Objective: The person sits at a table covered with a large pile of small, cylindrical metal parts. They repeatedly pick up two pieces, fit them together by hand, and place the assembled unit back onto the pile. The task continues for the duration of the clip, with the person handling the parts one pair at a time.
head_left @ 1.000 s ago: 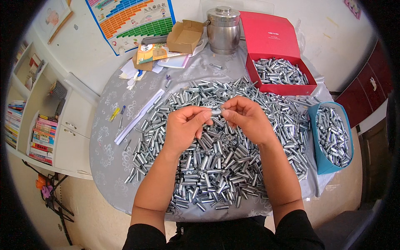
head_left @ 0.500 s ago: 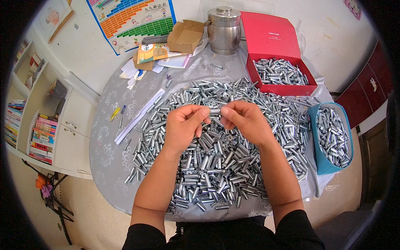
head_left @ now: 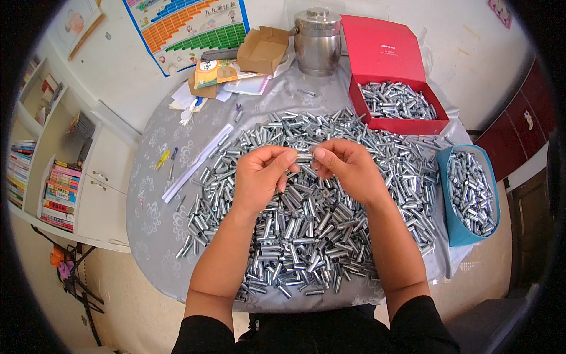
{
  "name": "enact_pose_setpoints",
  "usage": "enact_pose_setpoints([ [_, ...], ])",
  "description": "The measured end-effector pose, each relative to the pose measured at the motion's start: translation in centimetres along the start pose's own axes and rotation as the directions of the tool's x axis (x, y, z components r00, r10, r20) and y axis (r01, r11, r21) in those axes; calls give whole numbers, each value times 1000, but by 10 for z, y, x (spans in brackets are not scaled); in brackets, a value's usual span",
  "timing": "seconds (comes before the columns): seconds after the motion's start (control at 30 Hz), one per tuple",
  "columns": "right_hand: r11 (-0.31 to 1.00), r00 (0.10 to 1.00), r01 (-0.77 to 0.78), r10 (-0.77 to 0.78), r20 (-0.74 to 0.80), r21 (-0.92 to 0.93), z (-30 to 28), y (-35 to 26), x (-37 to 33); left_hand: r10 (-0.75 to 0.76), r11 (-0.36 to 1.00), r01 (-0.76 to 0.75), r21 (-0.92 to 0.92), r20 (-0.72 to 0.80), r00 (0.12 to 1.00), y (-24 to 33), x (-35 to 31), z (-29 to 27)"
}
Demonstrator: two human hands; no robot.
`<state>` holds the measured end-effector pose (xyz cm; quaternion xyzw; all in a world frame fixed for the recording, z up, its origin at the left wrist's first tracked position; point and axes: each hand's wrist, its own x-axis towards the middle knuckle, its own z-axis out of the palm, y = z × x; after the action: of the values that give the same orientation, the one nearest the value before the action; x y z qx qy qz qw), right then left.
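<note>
Over the middle of a heap of silver metal sleeves (head_left: 295, 236), my two hands face each other with their fingertips almost meeting. A single shiny metal sleeve (head_left: 305, 157) lies crosswise between them. My left hand (head_left: 263, 174) pinches its left end between thumb and fingers. At the other end, my right hand (head_left: 349, 170) has its thumb and fingers closed on it too. Fingertips cover both ends, so any small part there is hidden. Loose sleeves lie closely packed below and around both hands.
At the back right, an open red box (head_left: 407, 125) holds more metal pieces; a blue fabric bin (head_left: 446, 200) of them stands right. A steel pot (head_left: 317, 44), cardboard box (head_left: 262, 52) and papers sit behind. Left lie a folded white paper strip (head_left: 197, 163) and yellow screwdriver (head_left: 163, 160).
Both hands stay almost in place, still holding the metal sleeve. My right fingers have shifted very slightly upward around its end.
</note>
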<state>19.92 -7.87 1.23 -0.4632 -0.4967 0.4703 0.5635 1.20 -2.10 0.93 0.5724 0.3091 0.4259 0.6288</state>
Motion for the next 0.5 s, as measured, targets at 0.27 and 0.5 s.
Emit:
enact_pose_setpoints([
  [0.27, 982, 988, -143, 148, 40, -124, -6, 0, 1, 0, 1000, 0, -9, 5, 1000, 0, 0, 0],
  [0.5, 995, 995, -94, 93, -24, -32, -1, -1, 0, 3, 1000, -3, 1, -8, 1000, -2, 1, 1],
])
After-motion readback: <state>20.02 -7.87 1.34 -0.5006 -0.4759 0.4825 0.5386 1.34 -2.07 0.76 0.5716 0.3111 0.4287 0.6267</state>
